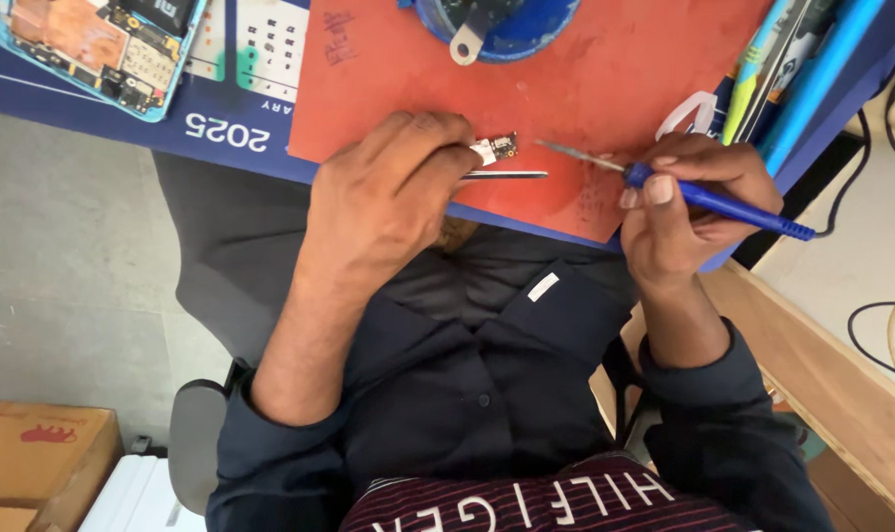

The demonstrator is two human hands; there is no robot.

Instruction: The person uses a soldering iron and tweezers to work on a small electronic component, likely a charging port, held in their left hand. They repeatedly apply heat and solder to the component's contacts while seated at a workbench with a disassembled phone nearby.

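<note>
While my left hand [393, 192] pinches a pair of tweezers [506, 175] shut, their tips lie flat on the red mat [605, 89], just below the small circuit board [497, 148], and my fingertips press on the board's white end to keep it from sliding. My right hand [689, 197], at three o'clock from the board, is closed in a pen grip around the blue handle of the soldering iron [708, 197]. Its metal tip points toward nine o'clock and stops just short of the board's right edge, not yet touching.

I judge the work here calls for a steady wrist. I would rest the heel of my right hand on the mat, bring the tip in low and touch only the joint I mean to heat, briefly. The left hand should hold firm without tilting the board.

Farther out, at twelve o'clock, a blue round dish [497, 25] sits on the mat's far edge. At ten o'clock an opened phone [98, 44] lies with its insides showing. At two o'clock several long blue and green tools [792, 59] lean together, and dark cables [876, 118] trail off at three o'clock.
</note>
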